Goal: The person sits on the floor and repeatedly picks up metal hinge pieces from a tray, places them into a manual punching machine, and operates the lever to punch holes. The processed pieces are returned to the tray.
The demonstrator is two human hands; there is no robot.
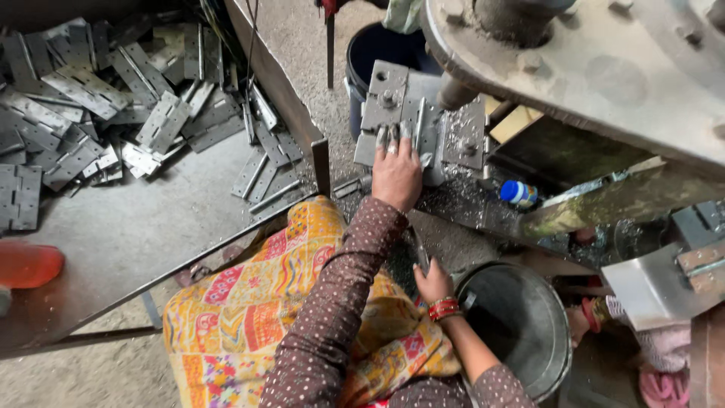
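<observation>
Steel hinge plate [420, 125] lay at twelve o'clock under the flat, open left hand [396, 174], while the right hand [433, 282] gripped a thin metal piece [420, 253].

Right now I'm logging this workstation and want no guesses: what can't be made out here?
- Head view: the right hand curls around a thin dark piece; its grip is unclear.
- The left hand lies on the grey metal block, hiding the surface beneath.
- The press is cut off by the top edge.
- The bucket interior is dark.
</observation>
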